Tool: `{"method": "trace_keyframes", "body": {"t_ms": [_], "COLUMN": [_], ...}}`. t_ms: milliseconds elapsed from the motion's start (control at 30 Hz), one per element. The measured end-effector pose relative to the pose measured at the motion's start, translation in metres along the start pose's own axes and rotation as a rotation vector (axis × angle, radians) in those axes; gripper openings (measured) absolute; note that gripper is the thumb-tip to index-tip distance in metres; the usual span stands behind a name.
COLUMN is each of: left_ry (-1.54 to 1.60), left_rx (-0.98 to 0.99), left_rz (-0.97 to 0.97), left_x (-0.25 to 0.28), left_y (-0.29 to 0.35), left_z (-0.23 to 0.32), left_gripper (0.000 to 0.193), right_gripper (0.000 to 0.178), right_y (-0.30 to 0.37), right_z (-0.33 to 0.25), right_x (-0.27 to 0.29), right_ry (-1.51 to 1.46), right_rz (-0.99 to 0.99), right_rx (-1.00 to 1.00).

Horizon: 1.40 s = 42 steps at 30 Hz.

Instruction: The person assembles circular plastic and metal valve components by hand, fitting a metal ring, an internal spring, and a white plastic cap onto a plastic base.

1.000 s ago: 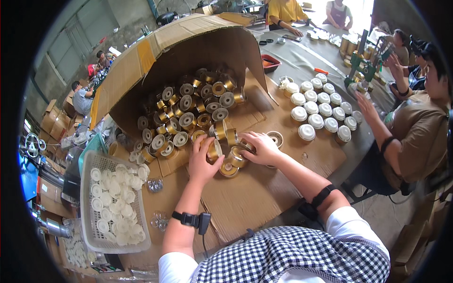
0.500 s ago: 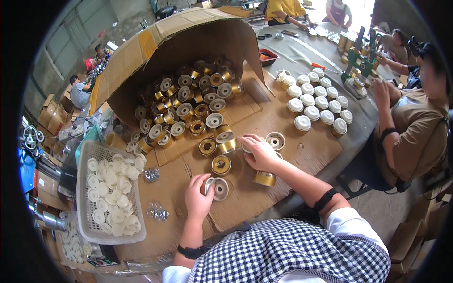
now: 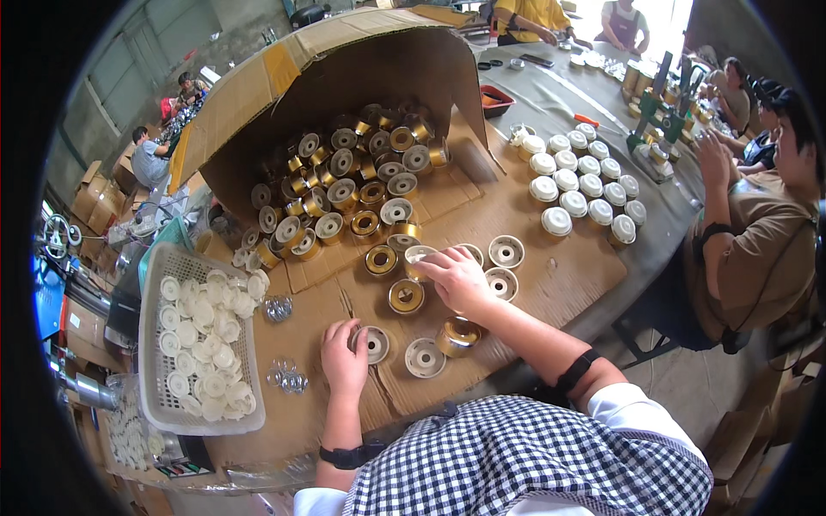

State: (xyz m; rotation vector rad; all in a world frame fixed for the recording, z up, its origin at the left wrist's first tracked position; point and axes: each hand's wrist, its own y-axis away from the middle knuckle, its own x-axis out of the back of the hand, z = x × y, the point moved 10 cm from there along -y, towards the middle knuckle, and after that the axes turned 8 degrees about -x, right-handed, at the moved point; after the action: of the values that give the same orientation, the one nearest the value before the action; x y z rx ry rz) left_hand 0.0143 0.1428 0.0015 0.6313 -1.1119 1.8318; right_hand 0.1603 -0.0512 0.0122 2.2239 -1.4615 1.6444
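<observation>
Near the cardboard's front, my left hand (image 3: 344,363) curls around the side of a round part with a white recessed face (image 3: 375,346). Further right, the fingers of my right hand (image 3: 460,282) grip the edge of a white-faced gold cap (image 3: 416,255). Just beyond and below that hand lie a gold ring-shaped cap (image 3: 406,297), a white-faced round part (image 3: 425,357) and a gold cap tipped on its side (image 3: 458,336). Two more white-faced parts (image 3: 507,252) rest right of my right hand, and another is partly hidden behind it.
A cardboard box (image 3: 284,64) on its side spills gold caps. At left stands a plastic basket (image 3: 153,378) of white discs, beside clear rings (image 3: 277,308). White-lidded caps (image 3: 574,204) stand grouped at right. A co-worker (image 3: 757,232) sits by a green hand press (image 3: 654,120).
My left hand has shifted slightly left with a white-faced part, leaving another to its right. My right hand has drawn left onto a gold cap, uncovering white-faced parts. The front gold cap now lies tipped.
</observation>
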Motion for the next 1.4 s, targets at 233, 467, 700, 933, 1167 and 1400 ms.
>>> {"method": "trace_keyframes", "body": {"t_ms": [233, 467, 700, 933, 1167, 1400], "left_ry": [-0.008, -0.156, 0.353, 0.412, 0.32, 0.225], "left_rx": [-0.174, -0.184, -0.09, -0.083, -0.06, -0.158], "left_rz": [-0.065, -0.286, -0.178, -0.147, -0.323, -0.056], "left_x": [-0.024, -0.078, -0.055, -0.041, -0.056, -0.009], "left_y": [-0.056, -0.05, -0.052, -0.033, -0.045, -0.068], "left_z": [0.068, 0.069, 0.058, 0.04, 0.053, 0.025], "left_gripper": [0.047, 0.072, 0.073, 0.057, 0.038, 0.03], "right_gripper": [0.037, 0.037, 0.033, 0.019, 0.051, 0.05], "right_y": [-0.006, -0.033, -0.086, -0.08, -0.136, -0.096], "right_z": [0.007, -0.007, 0.069, 0.099, 0.071, 0.049], "right_x": [-0.017, 0.022, -0.034, -0.05, -0.059, -0.053], "right_ry": [0.119, 0.035, -0.161, 0.06, 0.118, 0.196], "right_rz": [-0.019, 0.036, -0.111, -0.123, -0.174, -0.266], "right_rx": [0.02, -0.14, -0.282, -0.31, -0.121, 0.017]}}
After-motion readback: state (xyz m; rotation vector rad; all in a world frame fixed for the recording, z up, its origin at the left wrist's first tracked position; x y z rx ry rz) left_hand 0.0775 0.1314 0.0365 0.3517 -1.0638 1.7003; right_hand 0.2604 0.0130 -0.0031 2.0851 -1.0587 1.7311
